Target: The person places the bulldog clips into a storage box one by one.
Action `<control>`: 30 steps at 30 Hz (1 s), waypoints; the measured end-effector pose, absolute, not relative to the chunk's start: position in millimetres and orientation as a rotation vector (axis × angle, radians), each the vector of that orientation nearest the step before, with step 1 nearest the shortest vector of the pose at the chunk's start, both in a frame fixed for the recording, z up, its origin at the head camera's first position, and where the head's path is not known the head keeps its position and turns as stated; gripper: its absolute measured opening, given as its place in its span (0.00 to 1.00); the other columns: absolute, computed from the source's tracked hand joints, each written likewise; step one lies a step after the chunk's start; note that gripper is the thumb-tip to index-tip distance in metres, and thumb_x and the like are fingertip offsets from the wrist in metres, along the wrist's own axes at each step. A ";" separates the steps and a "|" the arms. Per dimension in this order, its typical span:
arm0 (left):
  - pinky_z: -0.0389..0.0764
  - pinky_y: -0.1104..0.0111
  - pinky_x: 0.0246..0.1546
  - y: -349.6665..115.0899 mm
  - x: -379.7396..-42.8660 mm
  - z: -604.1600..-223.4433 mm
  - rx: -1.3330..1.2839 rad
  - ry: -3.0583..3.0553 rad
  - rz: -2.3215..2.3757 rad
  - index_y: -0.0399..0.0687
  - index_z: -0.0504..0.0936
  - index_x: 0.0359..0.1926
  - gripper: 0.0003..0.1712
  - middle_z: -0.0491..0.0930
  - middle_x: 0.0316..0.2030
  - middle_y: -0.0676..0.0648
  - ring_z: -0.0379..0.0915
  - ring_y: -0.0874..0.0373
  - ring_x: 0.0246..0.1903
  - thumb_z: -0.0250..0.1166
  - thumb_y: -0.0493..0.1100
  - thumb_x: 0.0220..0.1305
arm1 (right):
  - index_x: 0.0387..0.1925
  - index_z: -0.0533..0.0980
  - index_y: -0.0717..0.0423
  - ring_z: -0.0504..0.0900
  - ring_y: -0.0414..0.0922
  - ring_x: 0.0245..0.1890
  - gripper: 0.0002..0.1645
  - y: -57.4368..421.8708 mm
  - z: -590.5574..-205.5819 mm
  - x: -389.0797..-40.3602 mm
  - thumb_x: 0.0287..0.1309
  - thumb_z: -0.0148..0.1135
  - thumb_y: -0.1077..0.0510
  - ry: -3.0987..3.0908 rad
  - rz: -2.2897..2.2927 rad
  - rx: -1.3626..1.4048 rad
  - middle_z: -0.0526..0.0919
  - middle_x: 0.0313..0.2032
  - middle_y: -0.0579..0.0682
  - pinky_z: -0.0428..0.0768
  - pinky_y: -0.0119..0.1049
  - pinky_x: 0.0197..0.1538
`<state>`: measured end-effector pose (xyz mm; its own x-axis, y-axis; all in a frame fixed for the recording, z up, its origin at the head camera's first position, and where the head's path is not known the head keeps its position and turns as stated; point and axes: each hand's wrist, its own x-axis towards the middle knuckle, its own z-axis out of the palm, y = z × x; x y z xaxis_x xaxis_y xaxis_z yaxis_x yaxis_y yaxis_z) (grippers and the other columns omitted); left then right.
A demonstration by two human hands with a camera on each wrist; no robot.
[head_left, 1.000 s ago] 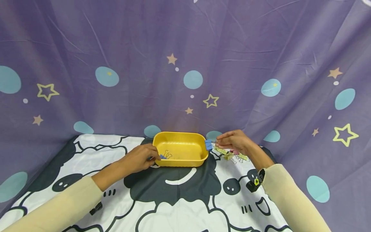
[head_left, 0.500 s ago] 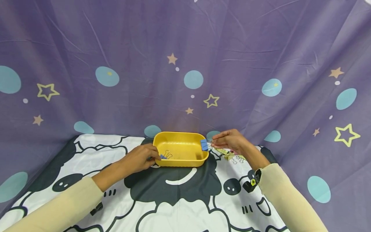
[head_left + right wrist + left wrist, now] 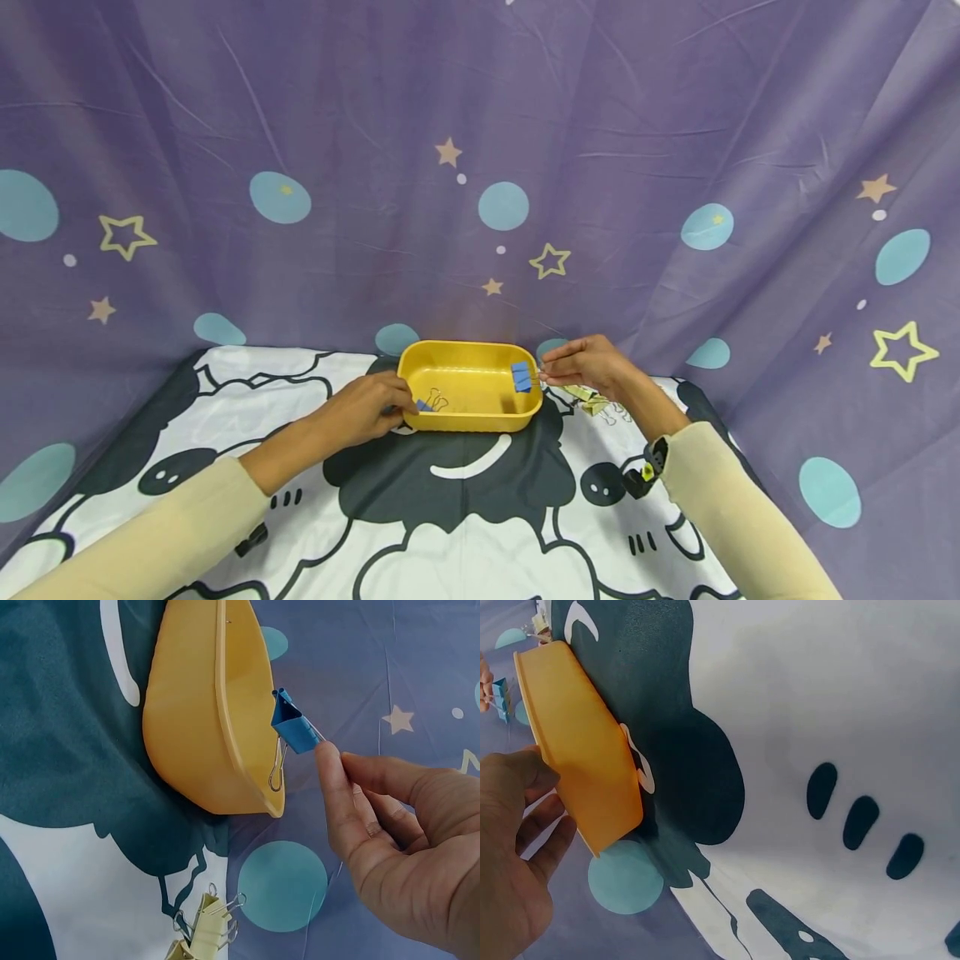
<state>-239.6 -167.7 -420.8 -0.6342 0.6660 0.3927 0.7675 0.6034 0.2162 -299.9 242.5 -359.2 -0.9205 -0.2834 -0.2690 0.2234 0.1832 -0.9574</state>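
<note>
Currently, blue clip (image 3: 521,377) is pinched in right hand (image 3: 588,365), over right end of tray (image 3: 472,423); its left end is gripped by left hand (image 3: 375,404). Release probably best made low, tray steadied.

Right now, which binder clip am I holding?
The blue clip pinched by your right hand; the other visible blue one lies in the yellow tray, and the yellow clips lie outside it.

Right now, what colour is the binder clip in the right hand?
The clip is blue, clearest in the right wrist view.
</note>
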 end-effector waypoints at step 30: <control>0.91 0.55 0.52 -166.8 -239.3 -419.5 -1.160 -2.581 -0.531 0.51 0.98 0.43 0.16 0.93 0.44 0.52 0.88 0.52 0.49 0.78 0.27 0.61 | 0.66 0.80 0.78 0.96 0.46 0.41 0.23 216.5 -362.8 -303.3 0.73 0.69 0.72 2.175 -1.683 -0.055 0.92 0.56 0.70 0.92 0.49 0.62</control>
